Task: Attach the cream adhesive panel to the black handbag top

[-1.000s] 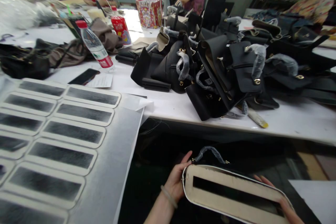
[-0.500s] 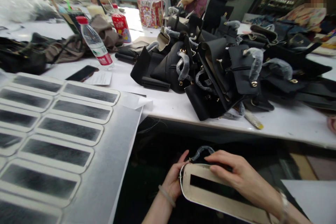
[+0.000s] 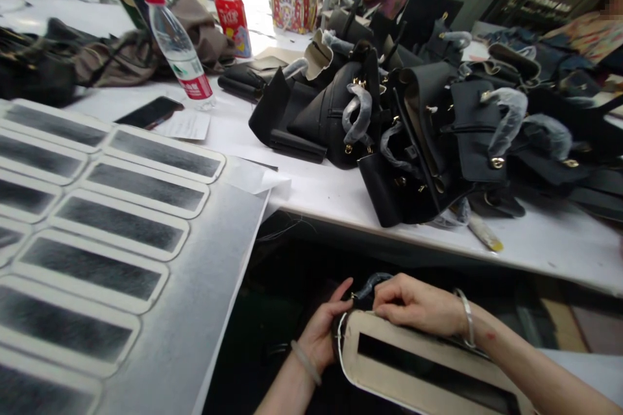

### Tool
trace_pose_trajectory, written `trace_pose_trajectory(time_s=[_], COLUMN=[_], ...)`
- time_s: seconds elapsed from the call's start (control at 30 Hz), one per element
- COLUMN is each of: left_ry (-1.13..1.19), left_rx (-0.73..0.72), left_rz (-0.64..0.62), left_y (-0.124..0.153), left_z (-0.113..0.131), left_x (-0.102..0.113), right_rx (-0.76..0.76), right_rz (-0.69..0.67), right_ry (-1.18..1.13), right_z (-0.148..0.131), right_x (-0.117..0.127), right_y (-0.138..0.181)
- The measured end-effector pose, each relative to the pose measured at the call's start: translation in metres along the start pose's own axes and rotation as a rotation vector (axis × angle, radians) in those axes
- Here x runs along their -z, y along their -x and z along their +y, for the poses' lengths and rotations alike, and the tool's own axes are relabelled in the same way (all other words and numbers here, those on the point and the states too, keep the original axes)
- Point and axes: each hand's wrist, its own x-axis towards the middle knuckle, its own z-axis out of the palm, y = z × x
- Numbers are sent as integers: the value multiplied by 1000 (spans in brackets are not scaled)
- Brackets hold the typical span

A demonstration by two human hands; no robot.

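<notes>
- Head view: a bag piece (image 3: 413, 389) with a long, round-ended beige face lay low in the picture, in front of the table (image 3: 316, 188) and below the level of its near edge, against a dark background.
- A narrow dark strip ran along the middle of that face, and a pale rim edged its rounded left end.
- The left hand (image 3: 322, 336) had its grip closed around this left end, one finger pointing upward, apart from the piece; a pale bracelet (image 3: 305, 362) circled the wrist.
- The right hand (image 3: 413, 305) reached over from the right, fingers curled, the fingertips bunched at the upper edge; whether its grip pinched that edge or only pressed it, I could not tell. It wore a silvery bangle (image 3: 466, 318).
- A film-wrapped handle (image 3: 372, 284) arched up just behind the fingertips.
- Black bags (image 3: 311, 113) with wrapped handles and gold-coloured fittings were heaped on the table, a yellow-tipped tool (image 3: 485, 233) beside them.
- To the left, pale-bordered dark panels (image 3: 121, 220) lay in rows on a grey sheet (image 3: 209, 266).
- Beyond these, a phone (image 3: 150, 113) lay near a tilted-looking clear bottle (image 3: 182, 58) with a red cap.
</notes>
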Motion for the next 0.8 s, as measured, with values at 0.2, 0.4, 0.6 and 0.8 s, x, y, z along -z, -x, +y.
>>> trace_pose_trajectory(time_s=[0.2, 0.4, 0.6, 0.8], left_ry=[-7, -30, -82, -175], left_rx=[-4, -90, -102, -132], left_rz=[-9, -99, -174, -92], left_y=[7, 20, 27, 37], left_z=[-1, 5, 4, 1], left_x=[-3, -7, 1, -9], right_rx=[85, 96, 218, 176], right_rz=[215, 360, 407, 454], right_ry=[164, 232, 290, 103], right_z=[-1, -8, -13, -17], right_x=[-16, -21, -34, -27], right_y=[5, 4, 15, 36])
